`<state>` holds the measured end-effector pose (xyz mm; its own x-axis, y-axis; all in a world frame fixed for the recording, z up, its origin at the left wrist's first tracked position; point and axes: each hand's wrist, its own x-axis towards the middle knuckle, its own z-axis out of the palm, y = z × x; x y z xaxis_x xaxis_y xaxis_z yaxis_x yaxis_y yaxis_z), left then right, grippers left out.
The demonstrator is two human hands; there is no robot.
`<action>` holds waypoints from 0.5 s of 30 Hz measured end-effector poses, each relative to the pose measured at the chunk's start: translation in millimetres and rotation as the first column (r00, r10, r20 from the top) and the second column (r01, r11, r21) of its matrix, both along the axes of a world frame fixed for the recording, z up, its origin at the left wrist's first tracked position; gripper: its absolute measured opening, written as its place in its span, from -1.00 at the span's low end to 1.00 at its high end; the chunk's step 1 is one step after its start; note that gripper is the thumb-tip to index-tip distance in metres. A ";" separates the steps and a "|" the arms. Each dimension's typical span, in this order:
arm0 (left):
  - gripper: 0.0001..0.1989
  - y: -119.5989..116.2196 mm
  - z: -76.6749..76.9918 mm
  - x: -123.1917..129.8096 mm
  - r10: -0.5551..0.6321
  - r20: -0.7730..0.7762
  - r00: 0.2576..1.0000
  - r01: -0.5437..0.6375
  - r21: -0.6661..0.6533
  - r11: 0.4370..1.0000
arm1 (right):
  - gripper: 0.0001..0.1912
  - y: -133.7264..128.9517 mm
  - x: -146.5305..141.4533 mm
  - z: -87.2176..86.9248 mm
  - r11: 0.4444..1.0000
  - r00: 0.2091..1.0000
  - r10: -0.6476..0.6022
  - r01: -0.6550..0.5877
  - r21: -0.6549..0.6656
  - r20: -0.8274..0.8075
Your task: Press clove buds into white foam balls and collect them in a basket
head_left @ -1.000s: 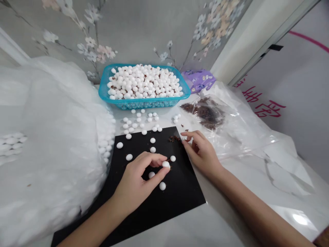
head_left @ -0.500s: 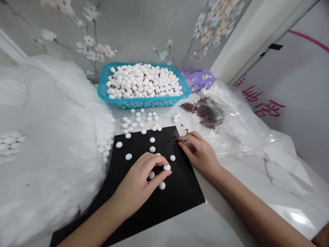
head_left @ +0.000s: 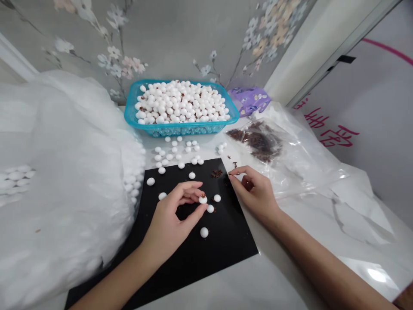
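Note:
My left hand point(head_left: 172, 211) is over the black mat point(head_left: 180, 258), thumb and fingers curled around a small white egg-shaped ball point(head_left: 202, 200) with brown bits at its top. Just beyond the thumb tip, another white ball point(head_left: 210, 209) rests on the mat. More white balls lie nearby, one point(head_left: 204, 232) closer to me. At the mat's right edge, my right hand point(head_left: 253, 187) pinches thumb and forefinger together on what looks like a small brown piece. A little pile of brown pieces point(head_left: 217, 173) sits left of those fingertips.
A blue basket point(head_left: 180, 128) heaped with white balls stands against the wall. Left of the mat bulges a big translucent bag point(head_left: 74, 172) of white balls. On the right lies a clear bag point(head_left: 290, 168) with brown pieces, and behind it a purple packet point(head_left: 250, 100).
My left hand has let go of one white ball, now on the mat, and shifted slightly up and left to another. My right hand has drawn slightly right, away from the brown pile.

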<state>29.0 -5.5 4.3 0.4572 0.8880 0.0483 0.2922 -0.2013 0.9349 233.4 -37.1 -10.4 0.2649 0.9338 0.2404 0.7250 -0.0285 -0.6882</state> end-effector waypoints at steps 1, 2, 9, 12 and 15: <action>-0.70 0.0 0.2 -0.3 -0.001 -0.004 1.000 0.001 0.004 1.000 | -0.93 0.2 0.2 -0.4 1.000 1.000 0.001 -0.001 0.010 -0.004; -0.72 0.1 0.5 -0.7 -0.003 -0.007 1.000 0.003 0.012 1.000 | -0.94 0.4 0.6 -0.8 1.000 1.000 0.001 -0.001 0.021 -0.007; -0.91 0.6 1.6 -5.3 0.041 -0.090 0.995 -0.029 0.134 0.991 | -0.92 -0.1 3.0 -1.6 0.998 0.999 0.019 -0.016 0.056 -0.049; -0.91 0.2 0.9 -5.6 0.007 -0.144 0.989 0.024 0.206 0.978 | -0.88 -0.6 2.3 -1.2 0.997 0.997 0.003 0.003 0.074 -0.076; -0.88 0.0 0.7 -5.5 -0.070 -0.217 0.974 0.137 0.310 0.941 | -0.82 -0.5 1.9 -1.5 0.997 0.995 -0.014 0.022 0.078 -0.100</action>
<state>23.5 -5.5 5.0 0.5757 0.7873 0.2207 0.4276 -0.5200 0.7394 235.3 -37.5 -11.9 0.3078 0.9079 0.2845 0.6526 0.0162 -0.7575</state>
